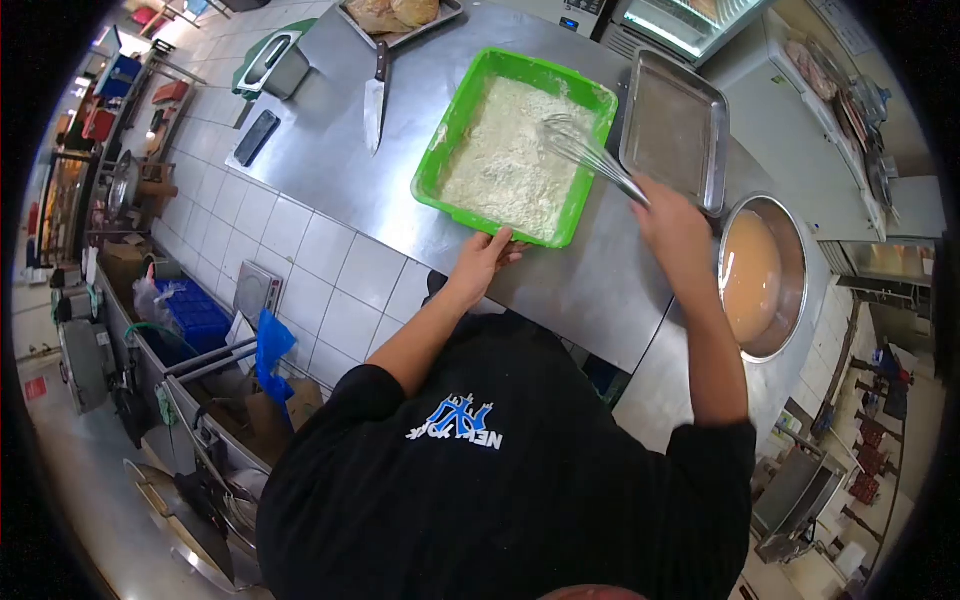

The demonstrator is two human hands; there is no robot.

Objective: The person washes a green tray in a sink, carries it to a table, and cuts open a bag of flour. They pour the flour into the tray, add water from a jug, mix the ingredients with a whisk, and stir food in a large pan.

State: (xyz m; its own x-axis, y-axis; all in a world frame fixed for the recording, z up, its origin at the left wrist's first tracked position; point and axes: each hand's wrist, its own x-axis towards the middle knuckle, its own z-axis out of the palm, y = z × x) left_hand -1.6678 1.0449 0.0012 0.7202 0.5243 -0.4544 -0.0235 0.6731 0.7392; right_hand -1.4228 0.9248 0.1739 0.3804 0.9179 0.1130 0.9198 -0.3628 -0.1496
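Note:
A bright green rectangular tub (pixel 437 190) stands on the steel table, filled with pale flour (pixel 495 160) that looks lumpy on top. My left hand (pixel 482 264) grips the tub's near rim, the thumb at the edge and fingers curled beneath it. In my right hand (pixel 668 222) is the handle of a wire whisk (pixel 590 155). The whisk's loops rest at the flour's right side, slightly blurred. Right of my right forearm sits a large steel bowl (pixel 796 235) holding an orange-beige liquid (pixel 750 275).
A steel tray (pixel 722 150) lies right of the tub. To the left are a knife (pixel 375 110), a phone (pixel 257 138) and a steel container (pixel 285 70). A tray with food (pixel 400 38) is at the back. A blue crate (pixel 198 318) stands left on the floor side.

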